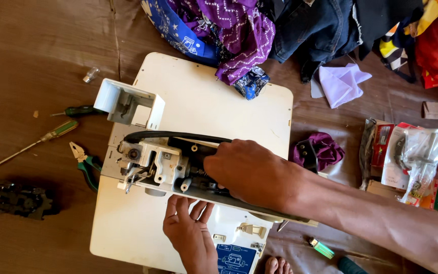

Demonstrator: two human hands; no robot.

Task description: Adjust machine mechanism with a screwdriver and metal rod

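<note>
My left hand [191, 236] lies flat with fingers spread against the lower side of the opened sewing machine [178, 165], I think to keep it steady on the floor [36, 45]. My right hand [252, 172] reaches into its middle; its fingers are hidden there, so I cannot tell if they pinch anything. The machine lies on its cream base plate [204, 101], with grey metal parts and a black belt showing. Pliers [84, 163] and screwdrivers [59, 129] lie just beside it.

Warm daylight is falling from the upper right, glaring off the white base board [198, 96]; soft shadows are lying leftward, and focus is staying sharp throughout.
</note>
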